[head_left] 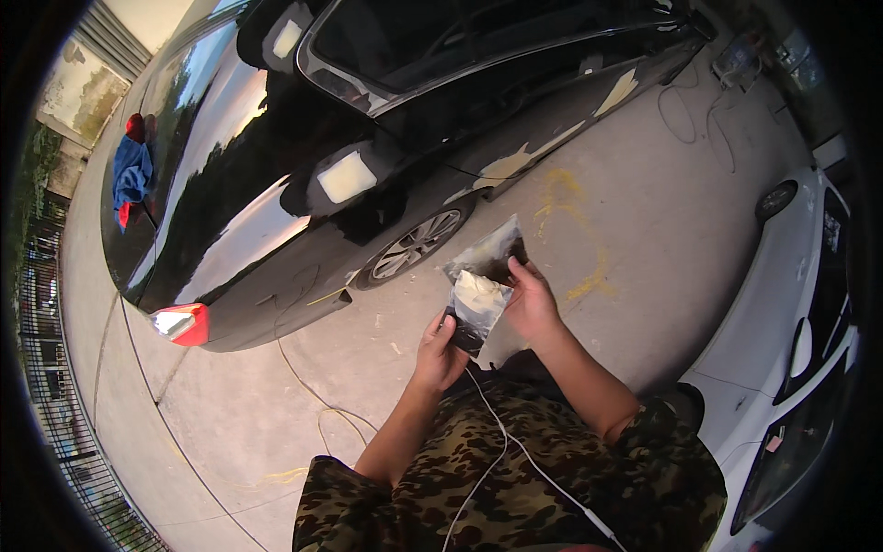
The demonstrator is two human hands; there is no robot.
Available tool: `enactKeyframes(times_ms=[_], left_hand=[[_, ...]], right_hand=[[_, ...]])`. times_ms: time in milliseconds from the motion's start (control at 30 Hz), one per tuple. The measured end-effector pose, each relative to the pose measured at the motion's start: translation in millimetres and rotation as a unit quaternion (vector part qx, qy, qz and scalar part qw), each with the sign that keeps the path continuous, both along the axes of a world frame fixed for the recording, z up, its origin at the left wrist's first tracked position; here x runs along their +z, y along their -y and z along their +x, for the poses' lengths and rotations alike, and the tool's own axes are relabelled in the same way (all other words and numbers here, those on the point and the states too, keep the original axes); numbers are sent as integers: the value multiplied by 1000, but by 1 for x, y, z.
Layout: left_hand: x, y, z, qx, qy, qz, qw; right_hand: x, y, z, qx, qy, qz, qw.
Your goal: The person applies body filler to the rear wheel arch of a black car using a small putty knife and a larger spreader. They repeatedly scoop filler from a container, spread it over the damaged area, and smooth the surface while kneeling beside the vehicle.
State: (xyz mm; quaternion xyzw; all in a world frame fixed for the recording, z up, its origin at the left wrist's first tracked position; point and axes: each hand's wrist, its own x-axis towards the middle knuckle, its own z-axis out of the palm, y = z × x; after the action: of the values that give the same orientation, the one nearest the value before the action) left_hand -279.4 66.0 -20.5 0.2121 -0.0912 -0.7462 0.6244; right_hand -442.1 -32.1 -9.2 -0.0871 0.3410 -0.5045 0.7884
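In front of my body, my left hand (440, 354) is closed on a thin, flat putty spreader (472, 324) with a dark lower end. A lump of cream-coloured putty (480, 291) lies on its upper part. My right hand (532, 300) grips a second thin spreader (490, 248), greyish with a dark smeared side, thumb on its face. The two blades overlap or meet at the putty; I cannot tell whether they touch. Beyond them stands a black car (244, 198) with a cream filler patch (347, 177) above its rear wheel (417, 245).
Cream filler also marks the car's lower side (533, 152). Blue and red cloths (133, 170) lie on its rear. A hose (308, 391) crosses the concrete floor (239, 396). A white car (768, 313) stands at right. A white cable (504, 432) hangs over my camouflage shirt.
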Motion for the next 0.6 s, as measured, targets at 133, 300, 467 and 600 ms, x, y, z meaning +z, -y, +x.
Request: enactKeyframes(times_ms=[133,300,467,600], left_hand=[[-3,9,12,33,5,18,999],[-7,13,9,107,-3,22,994],[-14,4,-6,165,35,57,984],[-13,-14,-22,223,48,74,971]], right_hand=[[-12,3,21,25,-1,40,999],[-30,11,6,140,-40,-21,989],[-79,45,-74,266,-228,-64,934],[-127,104,-155,333,-410,-117,841]])
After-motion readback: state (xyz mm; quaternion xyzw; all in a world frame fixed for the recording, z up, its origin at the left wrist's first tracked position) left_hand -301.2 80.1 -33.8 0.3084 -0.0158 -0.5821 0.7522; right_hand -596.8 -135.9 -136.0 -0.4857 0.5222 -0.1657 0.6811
